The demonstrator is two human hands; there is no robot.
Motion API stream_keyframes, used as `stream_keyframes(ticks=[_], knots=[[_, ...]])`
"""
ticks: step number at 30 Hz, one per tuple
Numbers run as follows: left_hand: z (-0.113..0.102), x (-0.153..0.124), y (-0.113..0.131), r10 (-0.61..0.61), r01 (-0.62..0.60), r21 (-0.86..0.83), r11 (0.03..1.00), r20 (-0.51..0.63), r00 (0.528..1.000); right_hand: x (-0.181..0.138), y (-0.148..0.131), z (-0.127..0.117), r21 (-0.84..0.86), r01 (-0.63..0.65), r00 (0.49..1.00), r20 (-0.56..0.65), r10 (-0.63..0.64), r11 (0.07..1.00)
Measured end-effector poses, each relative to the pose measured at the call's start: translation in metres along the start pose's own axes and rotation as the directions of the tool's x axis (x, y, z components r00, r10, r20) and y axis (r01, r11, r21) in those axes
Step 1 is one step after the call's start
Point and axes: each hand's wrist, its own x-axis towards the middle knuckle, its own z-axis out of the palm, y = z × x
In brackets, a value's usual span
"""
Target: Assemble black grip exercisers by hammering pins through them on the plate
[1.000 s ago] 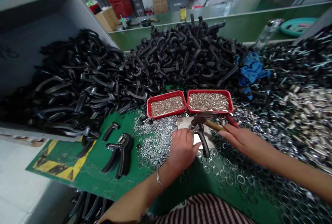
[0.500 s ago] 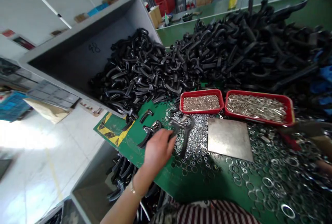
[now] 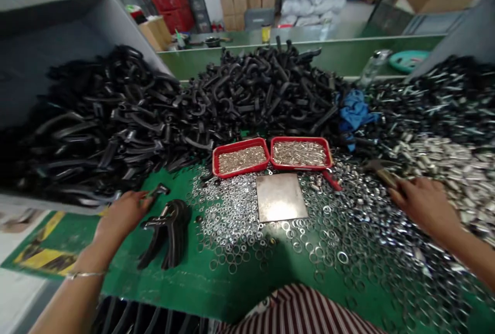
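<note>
My left hand (image 3: 122,215) rests at the left of the green table (image 3: 247,282), its fingers closed around a loose black plastic handle (image 3: 158,190). Just right of it lie assembled black hand grippers (image 3: 168,231) in a small pile. My right hand (image 3: 421,202) is at the far right, shut on the wooden handle of a hammer (image 3: 381,171) whose head hovers over the scattered metal rings (image 3: 340,236). A bare steel plate (image 3: 280,197) lies between my hands.
Two red trays, one of small nuts (image 3: 240,159) and one of metal pins (image 3: 300,152), stand behind the plate. Big heaps of black handles (image 3: 162,107) fill the back and left. A blue cloth (image 3: 353,112) and silver tubes (image 3: 456,169) lie at right.
My left hand set the assembled gripper down with the pile and moved further left onto a loose handle. My right hand with the hammer came back into view at the right.
</note>
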Motion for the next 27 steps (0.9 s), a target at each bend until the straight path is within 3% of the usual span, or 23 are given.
stream_keyframes(ticks=[2, 5, 7, 9, 10, 11, 12, 13, 14, 15, 16, 18, 20, 22, 24, 27], knots=[[0.023, 0.040, -0.011, 0.031, -0.033, 0.014, 0.999, 0.130, 0.991, 0.009, -0.003, 0.014, 0.000, 0.046, 0.997, -0.055, -0.046, 0.999], [0.033, 0.069, -0.012, 0.082, -0.080, -0.017, 0.997, 0.197, 0.977, 0.014, -0.034, 0.018, 0.314, 0.155, 0.988, -0.036, -0.151, 0.937], [0.017, 0.067, 0.001, 0.040, -0.032, -0.077, 0.997, 0.110, 0.993, 0.016, -0.064, 0.013, 0.522, 0.192, 0.973, 0.007, -0.229, 0.831], [-0.012, 0.051, 0.027, -0.059, 0.042, -0.250, 0.967, -0.063, 0.996, 0.022, -0.094, 0.009, 0.617, 0.229, 0.953, 0.015, -0.302, 0.753], [-0.027, 0.039, 0.044, -0.109, 0.049, -0.403, 0.914, -0.128, 0.986, 0.026, -0.107, 0.008, 0.635, 0.258, 0.940, 0.010, -0.342, 0.728], [-0.041, 0.025, 0.063, -0.116, 0.022, -0.596, 0.803, -0.121, 0.986, 0.031, -0.118, 0.010, 0.638, 0.288, 0.926, 0.005, -0.378, 0.714], [-0.052, 0.010, 0.082, -0.092, -0.058, -0.774, 0.631, -0.149, 0.985, 0.035, -0.128, 0.012, 0.621, 0.307, 0.918, 0.007, -0.397, 0.721], [-0.060, -0.006, 0.102, -0.047, -0.124, -0.873, 0.471, -0.165, 0.985, 0.040, -0.137, 0.015, 0.582, 0.314, 0.918, 0.017, -0.397, 0.750], [-0.062, -0.021, 0.122, -0.004, -0.165, -0.912, 0.375, -0.180, 0.984, 0.043, -0.144, 0.018, 0.523, 0.312, 0.923, 0.030, -0.383, 0.793], [-0.059, -0.034, 0.140, 0.041, -0.170, -0.917, 0.359, -0.167, 0.985, 0.047, -0.150, 0.021, 0.455, 0.305, 0.931, 0.041, -0.362, 0.837], [-0.052, -0.046, 0.156, 0.082, -0.174, -0.899, 0.401, -0.154, 0.985, 0.050, -0.153, 0.023, 0.394, 0.295, 0.939, 0.048, -0.340, 0.871], [-0.027, -0.063, 0.182, 0.221, -0.210, -0.783, 0.585, -0.095, 0.971, 0.056, -0.155, 0.024, 0.360, 0.295, 0.941, 0.053, -0.335, 0.885], [0.002, -0.071, 0.200, 0.321, -0.284, -0.563, 0.776, -0.036, 0.947, 0.061, -0.151, 0.021, 0.471, 0.296, 0.938, 0.022, -0.346, 0.831], [0.026, -0.070, 0.212, 0.316, -0.286, -0.326, 0.901, 0.043, 0.948, 0.066, -0.146, 0.013, 0.637, 0.217, 0.963, -0.016, -0.268, 0.739], [0.039, -0.065, 0.220, 0.293, -0.276, -0.160, 0.948, 0.094, 0.952, 0.068, -0.146, 0.005, 0.815, 0.046, 0.989, 0.045, -0.142, 0.578], [0.043, -0.055, 0.222, 0.298, -0.292, -0.072, 0.954, 0.119, 0.947, 0.066, -0.154, -0.004, 0.958, -0.218, 0.965, 0.240, -0.102, 0.188]])
